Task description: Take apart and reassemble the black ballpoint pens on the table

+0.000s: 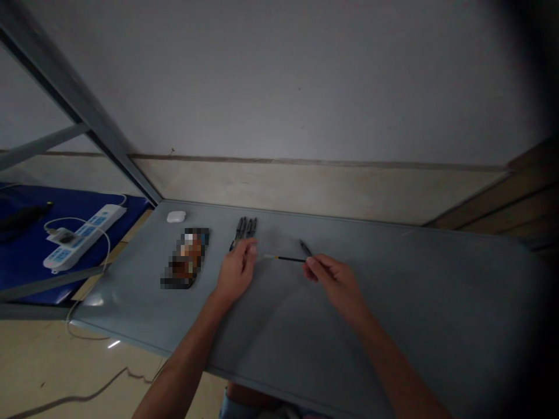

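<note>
On a grey surface (279, 337) against a pale wall (305, 87), we see a person's two bare hands at work with pen parts. The right hand (336, 282) has its grip closed, thumb and fingertips pinching one end of a slender, dark stick that we take for a pen refill (290, 259). The refill points sideways, toward the left hand, and ends in a small yellowish band and a pale tip. Just beyond the right fingertips is a short, dark pen piece (304, 247); we cannot tell whether it lies loose or is also held. The left hand (237, 270), fingers loosely bent, covers the near ends of about four dark pens (247, 226) set side by side; we cannot tell whether its grip holds anything.

We judge the refill to be very light, fairly stiff yet bendable if forced, smooth enough to slip or roll, and most delicate at its pale tip. The dark shaft seems the best place to take hold, with a gentle pinch.

To the left are a white case (176, 217) and what looks like a phone (186, 262), hidden by blurred blocks. Farther left, a white power strip (85, 238) shows blue patches. We can read no brand, label or writing anywhere.
</note>
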`<action>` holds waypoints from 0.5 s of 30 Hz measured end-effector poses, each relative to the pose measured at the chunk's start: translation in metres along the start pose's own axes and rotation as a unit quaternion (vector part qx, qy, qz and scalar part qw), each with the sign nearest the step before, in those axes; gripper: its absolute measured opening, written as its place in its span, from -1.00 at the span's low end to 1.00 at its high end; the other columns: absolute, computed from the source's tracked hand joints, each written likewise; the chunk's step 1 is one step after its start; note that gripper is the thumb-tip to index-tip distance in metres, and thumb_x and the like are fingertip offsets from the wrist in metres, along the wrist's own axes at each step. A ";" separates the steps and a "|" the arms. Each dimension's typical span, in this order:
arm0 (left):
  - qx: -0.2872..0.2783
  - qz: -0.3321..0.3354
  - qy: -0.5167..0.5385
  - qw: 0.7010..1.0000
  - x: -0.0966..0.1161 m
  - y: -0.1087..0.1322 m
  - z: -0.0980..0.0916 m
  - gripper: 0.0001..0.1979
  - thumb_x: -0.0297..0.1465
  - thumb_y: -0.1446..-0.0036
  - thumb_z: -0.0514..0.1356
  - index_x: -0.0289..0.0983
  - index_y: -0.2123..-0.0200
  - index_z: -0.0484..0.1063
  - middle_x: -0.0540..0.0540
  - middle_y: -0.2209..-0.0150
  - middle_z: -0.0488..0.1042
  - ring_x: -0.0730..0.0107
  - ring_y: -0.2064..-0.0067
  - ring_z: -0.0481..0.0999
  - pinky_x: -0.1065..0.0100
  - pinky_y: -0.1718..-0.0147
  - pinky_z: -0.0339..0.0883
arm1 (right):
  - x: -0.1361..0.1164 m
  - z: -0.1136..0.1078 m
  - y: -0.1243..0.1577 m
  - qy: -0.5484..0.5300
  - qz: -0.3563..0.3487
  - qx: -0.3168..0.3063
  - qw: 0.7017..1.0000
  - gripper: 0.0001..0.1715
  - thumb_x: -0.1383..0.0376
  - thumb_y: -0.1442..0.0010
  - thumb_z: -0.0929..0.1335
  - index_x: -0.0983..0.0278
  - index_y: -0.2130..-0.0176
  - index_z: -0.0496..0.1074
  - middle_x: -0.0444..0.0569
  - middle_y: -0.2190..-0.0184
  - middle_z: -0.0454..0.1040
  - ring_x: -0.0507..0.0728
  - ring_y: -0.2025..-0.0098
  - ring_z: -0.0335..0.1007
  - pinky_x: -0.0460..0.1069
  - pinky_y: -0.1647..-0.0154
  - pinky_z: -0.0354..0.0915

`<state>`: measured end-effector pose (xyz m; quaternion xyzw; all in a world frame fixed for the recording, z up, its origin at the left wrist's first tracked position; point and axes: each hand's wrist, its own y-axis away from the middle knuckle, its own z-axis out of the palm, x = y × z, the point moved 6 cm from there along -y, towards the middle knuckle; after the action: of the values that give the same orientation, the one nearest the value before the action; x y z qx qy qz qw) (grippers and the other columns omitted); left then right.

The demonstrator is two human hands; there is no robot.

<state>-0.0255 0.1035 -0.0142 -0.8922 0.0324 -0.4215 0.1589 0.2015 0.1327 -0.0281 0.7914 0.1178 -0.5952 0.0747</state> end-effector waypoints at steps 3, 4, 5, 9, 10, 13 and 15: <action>-0.088 0.003 0.003 0.996 0.005 0.003 0.015 -0.63 -0.19 -0.34 -0.05 -0.27 0.18 0.46 -0.04 0.45 0.47 0.41 0.45 0.42 0.40 0.39 0.21 | 0.000 0.002 0.000 0.005 0.001 -0.003 1.000 -0.56 0.02 -0.28 0.27 0.25 0.44 0.45 -0.05 0.50 0.47 0.10 0.42 0.39 -0.05 0.35 0.26; -0.106 0.005 0.003 0.994 0.007 0.005 0.018 -0.60 -0.17 -0.34 -0.06 -0.28 0.29 0.46 -0.03 0.51 0.43 0.42 0.48 0.39 0.41 0.41 0.18 | 0.000 0.002 0.000 0.007 0.001 -0.003 1.000 -0.57 0.03 -0.28 0.27 0.25 0.43 0.46 -0.04 0.50 0.47 0.11 0.41 0.40 -0.05 0.34 0.27; -0.118 0.004 0.006 0.993 0.008 0.005 0.021 -0.56 -0.16 -0.34 -0.08 -0.28 0.39 0.44 -0.02 0.55 0.39 0.43 0.50 0.37 0.40 0.43 0.16 | 0.000 0.002 0.001 0.008 -0.001 -0.002 1.000 -0.59 0.03 -0.27 0.28 0.25 0.42 0.46 -0.03 0.49 0.48 0.11 0.41 0.41 -0.05 0.34 0.28; -0.124 -0.025 0.065 0.990 0.009 0.006 0.026 -0.51 -0.14 -0.36 -0.13 -0.27 0.48 0.35 0.03 0.61 0.29 0.46 0.54 0.31 0.41 0.46 0.11 | -0.001 0.003 0.001 0.009 -0.007 -0.008 1.000 -0.67 0.08 -0.26 0.30 0.24 0.38 0.47 -0.03 0.46 0.51 0.11 0.40 0.43 -0.04 0.34 0.30; -0.124 -0.032 0.082 0.988 0.009 0.006 0.027 -0.51 -0.14 -0.35 -0.13 -0.27 0.49 0.33 0.04 0.62 0.27 0.48 0.54 0.29 0.42 0.46 0.10 | -0.002 0.003 0.001 0.012 -0.008 -0.011 1.000 -0.69 0.09 -0.26 0.31 0.24 0.37 0.47 -0.03 0.45 0.51 0.11 0.40 0.44 -0.04 0.34 0.30; -0.125 -0.056 0.128 0.982 0.007 0.006 0.029 -0.53 -0.13 -0.34 -0.10 -0.26 0.54 0.25 0.07 0.62 0.20 0.51 0.54 0.22 0.42 0.48 0.06 | -0.003 0.005 0.001 0.032 -0.012 -0.023 0.999 -0.71 0.11 -0.26 0.31 0.23 0.35 0.48 -0.04 0.44 0.52 0.11 0.38 0.44 -0.04 0.32 0.29; -0.126 -0.077 0.155 0.977 0.004 0.007 0.030 -0.56 -0.13 -0.33 -0.07 -0.26 0.53 0.20 0.08 0.60 0.17 0.52 0.54 0.18 0.43 0.51 0.04 | -0.004 0.006 0.001 0.043 -0.017 -0.028 0.999 -0.68 0.10 -0.27 0.30 0.23 0.38 0.48 -0.04 0.45 0.52 0.11 0.38 0.44 -0.05 0.32 0.28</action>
<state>0.0006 0.1038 -0.0309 -0.8286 0.0411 -0.5582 0.0055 0.1953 0.1295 -0.0256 0.8117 0.1508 -0.5583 0.0818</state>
